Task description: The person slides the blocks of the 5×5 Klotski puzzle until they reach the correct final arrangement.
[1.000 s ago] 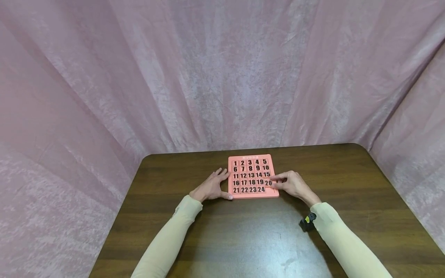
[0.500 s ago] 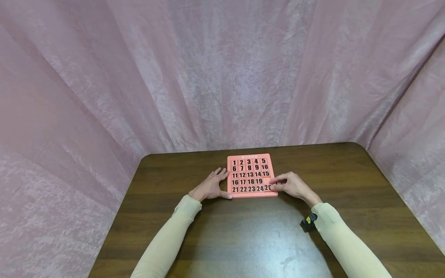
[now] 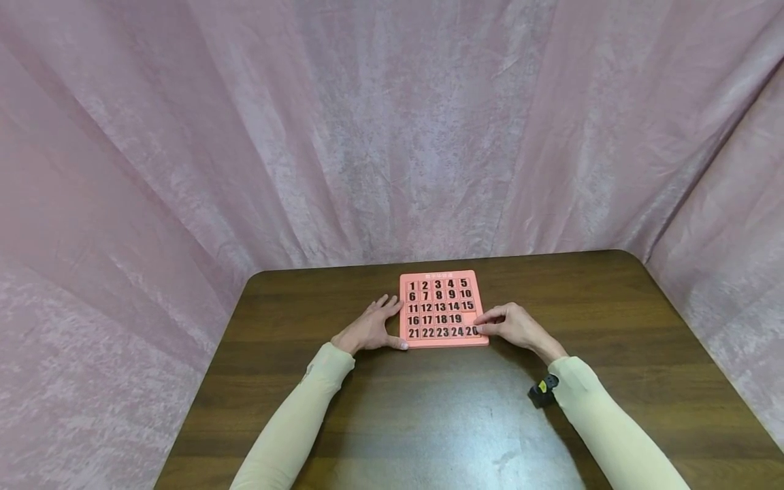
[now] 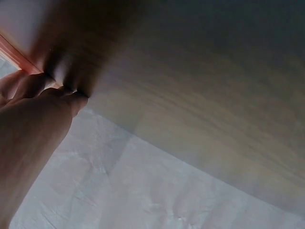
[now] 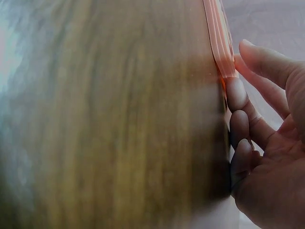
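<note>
"R hand point(image 3: 516, 328): state, posn?"
"Via my feed: thumb apart from index, fingertips at tile 20 point(image 3: 469, 331), no firm grip seen. Tile's just left of R, near-right slot of board point(image 3: 444, 343); R's nearer. L hand point(image 3: 369, 331) spread, touching board's left edge."

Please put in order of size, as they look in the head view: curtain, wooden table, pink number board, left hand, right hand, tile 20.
1. Curtain
2. Wooden table
3. Pink number board
4. Left hand and right hand, too alike to rank
5. Tile 20, partly covered
</note>
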A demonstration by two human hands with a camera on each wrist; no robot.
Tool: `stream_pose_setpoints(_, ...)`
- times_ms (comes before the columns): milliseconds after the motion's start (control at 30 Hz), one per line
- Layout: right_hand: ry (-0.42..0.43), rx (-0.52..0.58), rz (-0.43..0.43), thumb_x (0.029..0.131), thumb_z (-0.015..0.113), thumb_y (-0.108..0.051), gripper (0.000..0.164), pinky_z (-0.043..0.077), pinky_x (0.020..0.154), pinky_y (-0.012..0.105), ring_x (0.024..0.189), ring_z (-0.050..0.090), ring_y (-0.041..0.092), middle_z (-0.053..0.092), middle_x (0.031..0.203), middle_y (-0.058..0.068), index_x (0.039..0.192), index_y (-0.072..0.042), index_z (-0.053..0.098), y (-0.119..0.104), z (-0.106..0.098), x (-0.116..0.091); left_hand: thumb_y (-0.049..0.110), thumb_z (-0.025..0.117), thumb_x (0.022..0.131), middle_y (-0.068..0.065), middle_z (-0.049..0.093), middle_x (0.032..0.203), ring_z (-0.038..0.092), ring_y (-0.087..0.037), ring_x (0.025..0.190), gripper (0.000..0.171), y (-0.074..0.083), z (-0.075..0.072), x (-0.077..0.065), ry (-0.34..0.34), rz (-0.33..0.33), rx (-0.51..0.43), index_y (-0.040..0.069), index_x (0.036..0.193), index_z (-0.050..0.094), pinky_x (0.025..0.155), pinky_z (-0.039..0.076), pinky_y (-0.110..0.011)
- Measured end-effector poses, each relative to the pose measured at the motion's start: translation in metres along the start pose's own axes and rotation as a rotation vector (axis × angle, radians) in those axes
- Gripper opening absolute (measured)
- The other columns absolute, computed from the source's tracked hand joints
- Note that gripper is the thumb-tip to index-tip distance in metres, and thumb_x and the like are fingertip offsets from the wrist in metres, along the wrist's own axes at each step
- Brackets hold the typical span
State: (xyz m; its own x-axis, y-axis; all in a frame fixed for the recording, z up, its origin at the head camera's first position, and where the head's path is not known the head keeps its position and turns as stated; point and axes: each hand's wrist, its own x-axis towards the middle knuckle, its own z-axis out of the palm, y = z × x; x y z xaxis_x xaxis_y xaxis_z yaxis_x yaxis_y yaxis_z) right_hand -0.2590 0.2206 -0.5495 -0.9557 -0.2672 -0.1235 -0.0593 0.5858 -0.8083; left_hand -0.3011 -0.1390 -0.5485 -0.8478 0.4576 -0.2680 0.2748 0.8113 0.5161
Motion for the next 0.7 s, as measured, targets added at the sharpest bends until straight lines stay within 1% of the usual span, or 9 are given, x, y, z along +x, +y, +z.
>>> stream_pose_setpoints(167, 0.004, -0.026, 0.005, 0.103, 0.078, -0.026, 0.023, 0.059, 0.095, 0.044, 0.114, 0.073, 0.029, 0.083, 0.12, 0.015, 0.116, -0.008, 0.086, 0.0, 0.001, 0.001, 0.049, 0.092, 0.087, -0.01, 0.022, 0.184, 0.009, -0.032, 0.174, 0.11, -0.001, -0.001, -0.001, -0.005, 0.004, 0.0, 0.021, 0.174, 0.031, 0.141, 0.016, -0.056)
stream_pose_setpoints(233, 0.011, -0.038, 0.009, 0.104, 0.077, -0.028, 0.026, 0.059, 0.099, 0.045, 0.119, 0.073, 0.031, 0.083, 0.123, 0.015, 0.119, -0.009, 0.086, 0.001, 0.001, 0.002, 0.049, 0.092, 0.087, -0.01, 0.022, 0.184, 0.009, -0.032, 0.175, 0.11, -0.001, -0.001, -0.001, -0.005, 0.011, 0.005, 0.021, 0.174, 0.031, 0.141, 0.015, -0.055)
stream_pose_setpoints(267, 0.018, -0.032, 0.018, 0.104, 0.077, -0.028, 0.027, 0.059, 0.097, 0.044, 0.118, 0.073, 0.03, 0.082, 0.123, 0.015, 0.12, -0.009, 0.085, 0.001, 0.001, 0.003, 0.048, 0.092, 0.087, -0.011, 0.022, 0.184, 0.009, -0.032, 0.174, 0.11, -0.001, -0.002, -0.001, -0.006, 0.016, 0.009, 0.02, 0.174, 0.031, 0.141, 0.015, -0.055)
stream_pose_setpoints(333, 0.04, -0.019, 0.026, 0.102, 0.079, -0.027, 0.03, 0.058, 0.089, 0.038, 0.108, 0.071, 0.026, 0.082, 0.117, 0.014, 0.124, -0.008, 0.084, 0.001, 0.0, 0.005, 0.049, 0.092, 0.087, -0.011, 0.022, 0.184, 0.009, -0.032, 0.175, 0.11, -0.001, -0.002, -0.001, -0.004, 0.019, 0.007, 0.02, 0.174, 0.031, 0.141, 0.015, -0.055)
stream_pose_setpoints(433, 0.084, 0.006, 0.043, 0.098, 0.084, -0.023, 0.036, 0.049, 0.075, 0.027, 0.091, 0.062, 0.016, 0.077, 0.101, 0.007, 0.13, -0.007, 0.081, 0.002, -0.002, 0.01, 0.049, 0.092, 0.087, -0.01, 0.021, 0.184, 0.009, -0.032, 0.175, 0.111, -0.001, -0.003, -0.001, -0.006, 0.019, 0.005, 0.02, 0.174, 0.03, 0.141, 0.015, -0.055)
stream_pose_setpoints(467, 0.091, 0.012, 0.04, 0.097, 0.084, -0.021, 0.039, 0.046, 0.072, 0.026, 0.086, 0.059, 0.015, 0.074, 0.096, 0.006, 0.132, -0.005, 0.079, 0.002, -0.002, 0.012, 0.049, 0.092, 0.087, -0.01, 0.021, 0.184, 0.008, -0.032, 0.175, 0.111, -0.001, -0.003, -0.002, -0.006, 0.017, 0.004, 0.02, 0.174, 0.03, 0.141, 0.016, -0.056)
stream_pose_setpoints(500, 0.093, 0.012, 0.034, 0.097, 0.084, -0.019, 0.041, 0.045, 0.071, 0.026, 0.083, 0.057, 0.014, 0.07, 0.092, 0.005, 0.134, -0.004, 0.078, 0.003, -0.003, 0.013, 0.049, 0.092, 0.087, -0.009, 0.021, 0.184, 0.008, -0.031, 0.175, 0.111, 0.0, -0.003, -0.002, -0.007, 0.014, 0.003, 0.021, 0.174, 0.03, 0.141, 0.016, -0.056)
stream_pose_setpoints(567, 0.085, 0.008, 0.024, 0.096, 0.084, -0.018, 0.044, 0.045, 0.069, 0.025, 0.081, 0.056, 0.013, 0.069, 0.09, 0.004, 0.137, -0.003, 0.076, 0.003, -0.004, 0.016, 0.05, 0.092, 0.087, -0.009, 0.021, 0.184, 0.008, -0.031, 0.175, 0.111, 0.0, -0.003, -0.002, -0.008, 0.014, 0.004, 0.021, 0.175, 0.03, 0.141, 0.016, -0.056)
stream_pose_setpoints(700, 0.076, 0.003, 0.014, 0.096, 0.084, -0.017, 0.045, 0.046, 0.07, 0.026, 0.081, 0.056, 0.014, 0.07, 0.091, 0.005, 0.139, -0.004, 0.075, 0.003, -0.005, 0.021, 0.049, 0.092, 0.087, -0.008, 0.021, 0.185, 0.007, -0.031, 0.175, 0.111, 0.0, -0.002, -0.001, -0.009, 0.014, -0.003, 0.022, 0.175, 0.03, 0.141, 0.016, -0.056)
